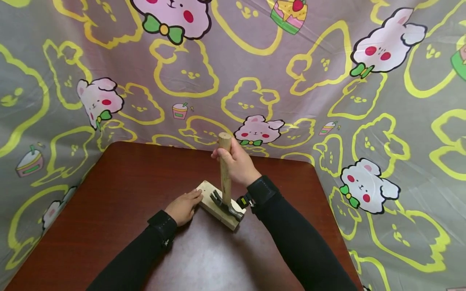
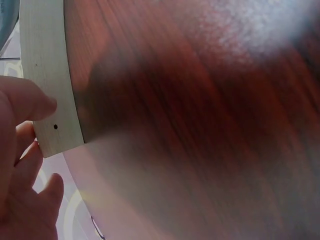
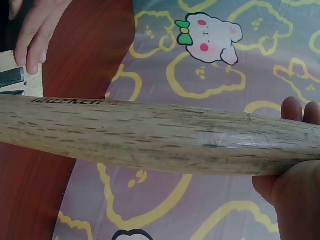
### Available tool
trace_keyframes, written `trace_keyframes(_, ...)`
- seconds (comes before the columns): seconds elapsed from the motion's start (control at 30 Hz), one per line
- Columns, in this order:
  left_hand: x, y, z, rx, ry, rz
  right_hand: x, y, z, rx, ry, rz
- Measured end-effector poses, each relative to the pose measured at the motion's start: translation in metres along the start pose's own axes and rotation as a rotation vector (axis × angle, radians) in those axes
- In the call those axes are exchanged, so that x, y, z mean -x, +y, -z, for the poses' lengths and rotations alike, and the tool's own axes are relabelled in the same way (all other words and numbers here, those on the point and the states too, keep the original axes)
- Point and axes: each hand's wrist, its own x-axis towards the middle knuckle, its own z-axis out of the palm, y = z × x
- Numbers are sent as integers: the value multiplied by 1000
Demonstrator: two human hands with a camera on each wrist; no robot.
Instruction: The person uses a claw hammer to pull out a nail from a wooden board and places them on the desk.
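Hammer: one, right hand fingers gripping it. Wood block: one, left hand fingers straight, touching.

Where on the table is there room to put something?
The table is bare between the left sleeve and the cartoon-print cloth, between the right sleeve and the cloth, and between both sleeves. It's crowded at the wooden block, with the left hand and claw hammer there.

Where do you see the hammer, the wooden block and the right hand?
Hammer (image 1: 226,182): head view, handle below the fingers.
Wooden block (image 2: 46,55): left wrist view, face with the dark spot.
Right hand (image 1: 241,164): head view, near the thumb's base.
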Motion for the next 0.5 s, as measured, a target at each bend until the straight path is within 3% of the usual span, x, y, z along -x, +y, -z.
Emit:
trace_keyframes(0.2, 0, 3, 4, 21, -22, 40, 8, 1, 4, -44, 13, -20)
trace_keyframes(0.4, 1, 3, 4, 38, -8, 21, 35, -19, 17, -111, 56, 32)
trace_keyframes(0.5, 2, 2, 5, 50, 10, 12, 47, -19, 26, -128, 74, 52)
